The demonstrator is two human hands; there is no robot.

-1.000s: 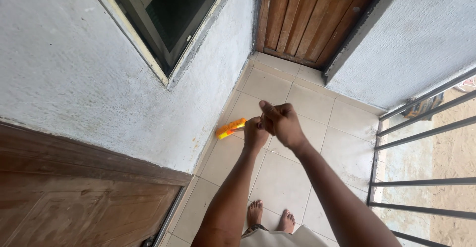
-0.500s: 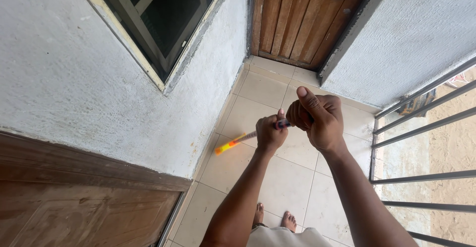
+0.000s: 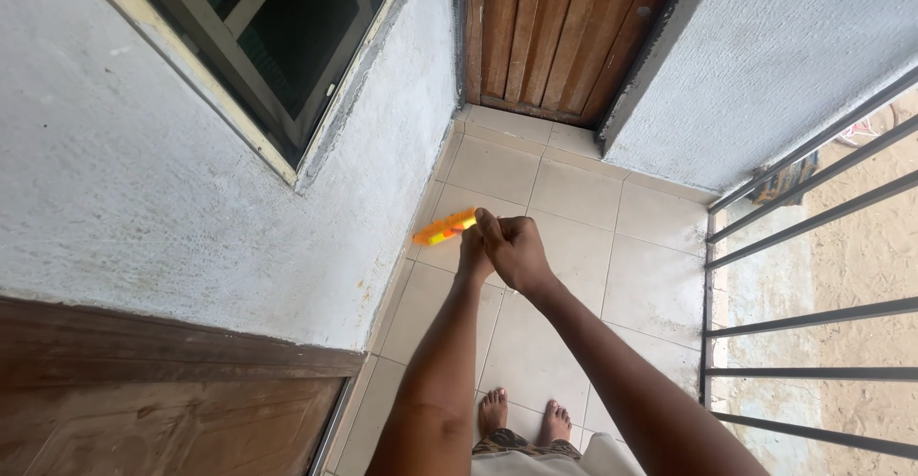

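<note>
Both my arms stretch forward over a tiled floor (image 3: 574, 275). My left hand (image 3: 470, 251) and my right hand (image 3: 516, 247) are clasped together around the handle of a long brush. Its yellow and orange head (image 3: 445, 227) sticks out to the left of my hands, close to the white wall (image 3: 191, 170). The handle is hidden inside my fists. My bare feet (image 3: 521, 419) stand on the tiles below.
A rough white wall with a dark-framed window (image 3: 277, 46) runs along the left. A wooden door (image 3: 564, 27) closes the far end, another brown door (image 3: 163, 419) is at lower left. Grey metal railing bars (image 3: 813, 247) fence the right side, sand beyond.
My hands have come back down and forward, drawn together again. The brush head has swung from low on the floor up next to my left hand.
</note>
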